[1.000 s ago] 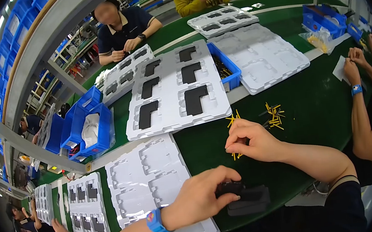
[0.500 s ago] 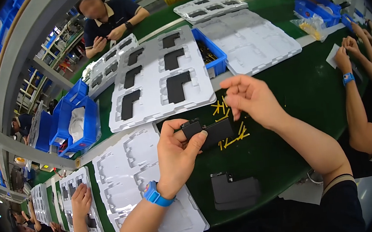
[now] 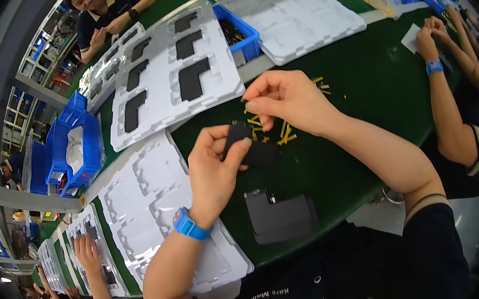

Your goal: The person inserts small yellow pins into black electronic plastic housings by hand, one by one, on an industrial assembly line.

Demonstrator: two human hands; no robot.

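At the far left a co-worker's hand [image 3: 88, 251] lies flat on a white tray [image 3: 92, 223] that holds some black parts. Above it stand blue bins [image 3: 78, 144], one with a white bag inside. Next comes an empty white tray [image 3: 145, 200], and the person's left forearm crosses its lower corner; a blue wristband [image 3: 188, 225] sits on that wrist. Behind this tray lies a grey tray [image 3: 176, 77] with black L-shaped parts in its pockets.

The left hand [image 3: 213, 173] is raised above the green table [image 3: 357, 102]. Its thumb and fingers are closed around a small black part [image 3: 251, 148], and the thumb tip presses on the top face of the part. The part is in the air, just above the table, between both hands. Below it, near the table edge, a second black piece [image 3: 278, 215] lies flat on the table, apart from the hands.

The right hand [image 3: 290, 100] is just above and right of the black part. Its thumb and first finger are pinched together at the tip; what is between them is too small to see clearly. Under this hand yellow pins [image 3: 282, 136] lie scattered on the table.

Farther right another white tray [image 3: 296, 18] lies near a blue box [image 3: 242, 32]. At the right edge a second co-worker's arm [image 3: 445, 110] with a blue wristband rests on the table.
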